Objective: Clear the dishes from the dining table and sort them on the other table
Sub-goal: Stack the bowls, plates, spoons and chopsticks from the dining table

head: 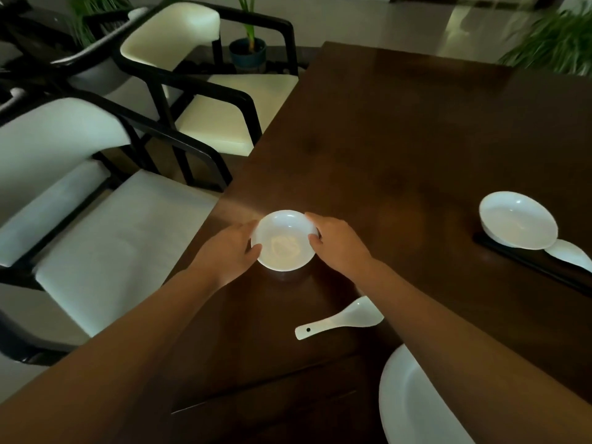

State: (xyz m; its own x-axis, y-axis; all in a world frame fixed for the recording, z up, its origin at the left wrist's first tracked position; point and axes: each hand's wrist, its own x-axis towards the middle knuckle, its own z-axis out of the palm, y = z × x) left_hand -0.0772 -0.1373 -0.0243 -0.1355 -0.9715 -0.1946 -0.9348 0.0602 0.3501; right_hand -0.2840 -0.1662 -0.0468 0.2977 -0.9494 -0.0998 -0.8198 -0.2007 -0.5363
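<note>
While your left hand and right hand cup opposite sides of the small white bowl, treat it as glazed ceramic: rigid, smooth, probably light, and liable to chip if knocked or dropped. Both hands are partly closed around its rim, fingers curved against the outer wall with the thumbs near the edge; whether the bowl is already off the wood or resting on it cannot be told. It sits near the left edge of the dark dining table, just ahead of you. Grip the wall below the rim, not the rim alone, since a glazed surface is likely to slip in a light pinch.

Other dishes remain to be cleared:
- a white spoon lying flat near your right forearm;
- a large white plate at the near edge, partly under that arm;
- a second bowl to the right, tilted on dark chopsticks, touching a further white dish.

The tabletop is polished dark wood and looks hard and slick; set nothing down on it sharply. Two white-cushioned armchairs stand close along the left side, and potted plants occupy the far floor. The sorting table is not in view. Lighting is dim.
</note>
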